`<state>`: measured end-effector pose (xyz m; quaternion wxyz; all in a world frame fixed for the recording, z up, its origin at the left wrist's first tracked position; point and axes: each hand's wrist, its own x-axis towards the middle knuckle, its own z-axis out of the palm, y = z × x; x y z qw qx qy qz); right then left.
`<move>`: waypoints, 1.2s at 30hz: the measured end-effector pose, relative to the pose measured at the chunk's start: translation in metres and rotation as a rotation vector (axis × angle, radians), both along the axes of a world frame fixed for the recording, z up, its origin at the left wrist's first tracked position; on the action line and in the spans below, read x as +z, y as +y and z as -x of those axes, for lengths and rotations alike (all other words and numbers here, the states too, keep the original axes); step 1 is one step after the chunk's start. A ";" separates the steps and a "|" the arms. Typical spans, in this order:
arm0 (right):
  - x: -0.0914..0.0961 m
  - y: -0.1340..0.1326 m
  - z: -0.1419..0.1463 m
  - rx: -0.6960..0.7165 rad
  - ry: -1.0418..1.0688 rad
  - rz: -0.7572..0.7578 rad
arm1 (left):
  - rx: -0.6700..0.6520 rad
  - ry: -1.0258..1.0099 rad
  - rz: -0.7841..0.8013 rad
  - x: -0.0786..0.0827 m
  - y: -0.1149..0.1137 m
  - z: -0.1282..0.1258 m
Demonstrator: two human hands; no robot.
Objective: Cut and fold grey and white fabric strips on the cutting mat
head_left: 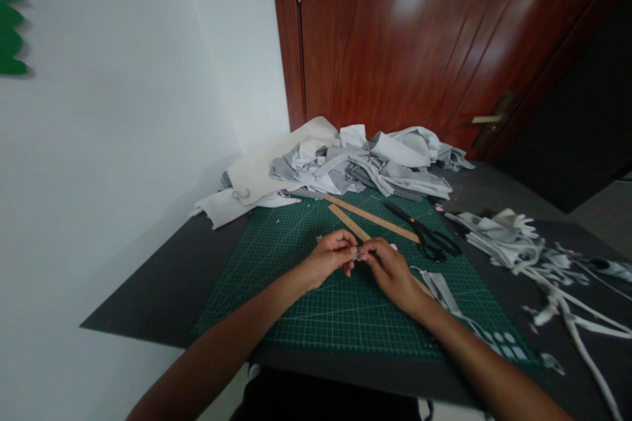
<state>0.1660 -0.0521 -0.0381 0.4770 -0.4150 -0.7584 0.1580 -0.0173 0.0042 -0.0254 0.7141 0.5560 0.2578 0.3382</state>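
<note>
My left hand and my right hand meet over the middle of the green cutting mat. Both have their fingers pinched together on a small grey fabric piece held between them. Two wooden rulers lie on the mat just beyond my hands. Black scissors rest to the right of the rulers. A grey cloth strip lies by my right wrist.
A heap of white and grey fabric fills the back of the dark table. Cut strips and scraps spread over the right side. A white wall stands at left and a brown door behind.
</note>
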 end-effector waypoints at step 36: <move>-0.006 0.000 0.011 -0.134 0.183 0.015 | 0.312 0.274 -0.627 -0.003 -0.010 -0.006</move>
